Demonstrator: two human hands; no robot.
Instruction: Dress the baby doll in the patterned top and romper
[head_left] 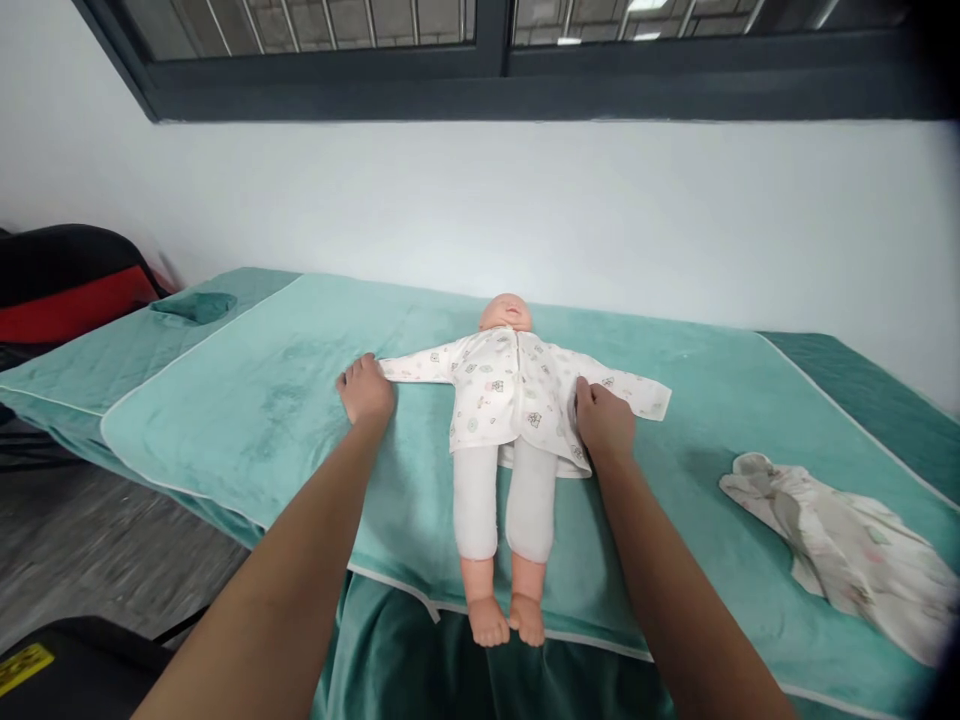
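Note:
A baby doll (pixel 507 312) lies on its back on a teal towel (pixel 285 400), with its feet toward me. It wears a white printed shirt (pixel 510 395) and white leggings (pixel 495 500), and its sleeves are spread out to both sides. My left hand (pixel 365 388) is closed at the end of the sleeve on the left side. My right hand (pixel 602 420) is closed on the shirt's lower right edge, beside the doll's hip.
A crumpled pale garment (pixel 840 545) lies on the towel at the right. A small folded teal cloth (pixel 196 305) sits at the far left of the table. A black and red object (pixel 67 290) stands left of the table. A white wall rises behind.

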